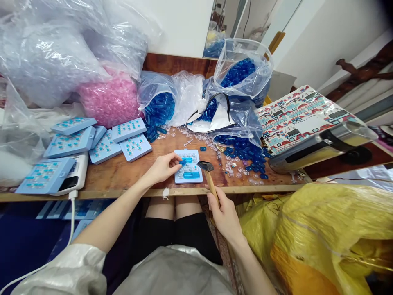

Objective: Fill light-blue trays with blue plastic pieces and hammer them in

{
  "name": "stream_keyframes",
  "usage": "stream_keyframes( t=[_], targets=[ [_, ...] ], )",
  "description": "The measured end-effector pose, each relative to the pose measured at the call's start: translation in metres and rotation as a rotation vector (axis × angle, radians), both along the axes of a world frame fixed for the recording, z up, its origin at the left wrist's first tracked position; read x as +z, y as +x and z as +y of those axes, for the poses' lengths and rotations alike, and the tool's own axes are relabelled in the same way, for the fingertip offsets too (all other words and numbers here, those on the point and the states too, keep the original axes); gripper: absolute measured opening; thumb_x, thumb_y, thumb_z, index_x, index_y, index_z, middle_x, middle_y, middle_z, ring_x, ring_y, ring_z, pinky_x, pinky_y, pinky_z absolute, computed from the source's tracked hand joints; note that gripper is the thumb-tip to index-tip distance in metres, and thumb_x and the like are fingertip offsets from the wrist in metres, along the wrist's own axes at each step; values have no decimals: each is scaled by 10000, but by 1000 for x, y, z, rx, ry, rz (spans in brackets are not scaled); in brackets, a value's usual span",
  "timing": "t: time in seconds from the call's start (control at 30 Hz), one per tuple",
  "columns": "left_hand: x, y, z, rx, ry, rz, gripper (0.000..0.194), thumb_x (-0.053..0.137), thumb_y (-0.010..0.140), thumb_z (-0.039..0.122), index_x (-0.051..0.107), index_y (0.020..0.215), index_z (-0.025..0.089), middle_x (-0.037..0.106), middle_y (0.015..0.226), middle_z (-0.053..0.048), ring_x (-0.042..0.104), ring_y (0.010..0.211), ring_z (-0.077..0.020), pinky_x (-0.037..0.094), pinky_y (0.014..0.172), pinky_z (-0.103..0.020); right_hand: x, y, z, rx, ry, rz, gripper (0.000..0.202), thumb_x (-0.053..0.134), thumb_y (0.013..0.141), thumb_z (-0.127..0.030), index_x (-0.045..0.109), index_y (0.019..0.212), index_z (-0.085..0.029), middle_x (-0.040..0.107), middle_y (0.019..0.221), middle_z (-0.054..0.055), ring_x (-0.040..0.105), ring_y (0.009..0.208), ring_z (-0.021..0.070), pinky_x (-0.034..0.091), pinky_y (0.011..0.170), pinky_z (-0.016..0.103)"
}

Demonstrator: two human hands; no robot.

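Note:
My right hand (223,213) is wrapped round the wooden handle of a hammer (211,182), whose dark head sits just above the right edge of a light-blue plastic panel (178,180). This panel lies flat near the table's front edge. Two long translucent blue pieces (191,175) and several small clear pieces are set in it. At the panel's left side, my left hand (162,167) pinches a small blue plastic piece (183,162) over the panel's surface. The piece's exact shape is partly hidden by the fingertips.
Light-blue panels (135,148) are piled on the left, beside a white device (80,174) with a cable. Loose blue pieces (256,157) and clear ones spread right of centre. Plastic bags (242,73) line the back. A steel cylinder (322,143) and yellow sack (331,221) are on the right.

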State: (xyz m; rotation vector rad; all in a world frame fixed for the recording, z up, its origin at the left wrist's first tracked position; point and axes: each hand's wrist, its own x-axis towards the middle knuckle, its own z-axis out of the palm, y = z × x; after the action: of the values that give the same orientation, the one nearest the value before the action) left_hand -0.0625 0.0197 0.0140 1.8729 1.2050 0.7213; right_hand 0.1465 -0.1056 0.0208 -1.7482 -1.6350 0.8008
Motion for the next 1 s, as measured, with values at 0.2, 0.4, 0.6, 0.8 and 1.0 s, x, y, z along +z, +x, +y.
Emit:
stream_keyframes(
  t=[0.2, 0.4, 0.6, 0.8, 1.0],
  targets=[
    [-1, -3, 3, -11, -90, -10, 233, 526, 764, 329, 597, 903, 156, 610, 760, -4, 542, 663, -120, 424, 614, -223, -3, -1, 0, 4, -27, 16, 410, 348, 895, -399, 537, 1158, -146, 605, 704, 31, 565, 654, 154, 405, 529, 214],
    [-1, -3, 4, 4, -79, -3, 219, 541, 741, 324, 606, 871, 161, 609, 731, 0, 545, 656, -124, 424, 612, -224, 8, -4, 8, 65, 38, -12, 349, 330, 909, -358, 540, 1109, -163, 637, 785, 45, 593, 722, 168, 422, 618, 232],
    [-5, -2, 6, 40, -88, 9, 213, 558, 725, 319, 604, 859, 159, 621, 752, -10, 552, 656, -128, 435, 608, -228, 16, -15, 29, 203, -9, -143, 293, 308, 914, -320, 548, 1014, -186, 628, 716, 42, 599, 647, 195, 395, 590, 252],
    [-8, -2, 8, 30, -77, -32, 198, 566, 722, 300, 599, 854, 156, 622, 758, -14, 557, 672, -126, 440, 628, -227, 18, -17, 27, 123, 50, -92, 336, 270, 932, -339, 512, 1106, -185, 623, 707, 30, 592, 641, 182, 396, 599, 247],
    [-9, -1, 7, 45, -90, -30, 174, 571, 715, 293, 580, 814, 151, 605, 730, -3, 541, 649, -118, 435, 600, -220, 14, -18, 31, 207, -38, -208, 286, 329, 910, -313, 548, 1058, -205, 655, 756, 46, 619, 707, 207, 400, 610, 251]
  ],
)
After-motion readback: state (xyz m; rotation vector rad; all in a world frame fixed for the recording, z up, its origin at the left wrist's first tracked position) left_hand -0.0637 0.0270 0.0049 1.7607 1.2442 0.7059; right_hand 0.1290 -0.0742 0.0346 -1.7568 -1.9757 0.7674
